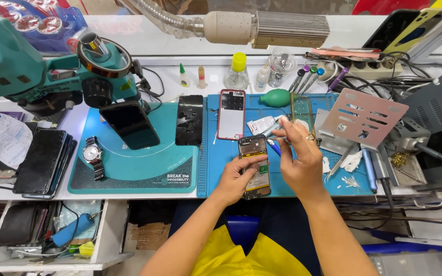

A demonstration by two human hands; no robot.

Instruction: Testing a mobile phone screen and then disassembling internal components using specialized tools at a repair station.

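My left hand (236,179) holds an opened phone (254,164), its back cover off and its circuit boards showing, over the blue work mat (292,184). My right hand (297,161) hovers above the phone's right side, fingers pinched on a thin blue-tipped tool (273,147). A small white glue tube (263,124) lies just beyond my fingers. A red-framed phone back (230,114) lies farther up the mat.
A teal microscope (37,66) stands at left over a teal mat (134,163) with a black phone (129,124), a dark screen panel (189,119) and a wristwatch (93,156). Phones are stacked (42,163) far left. A perforated metal stand (362,116), bottles and screwdrivers crowd the right and back.
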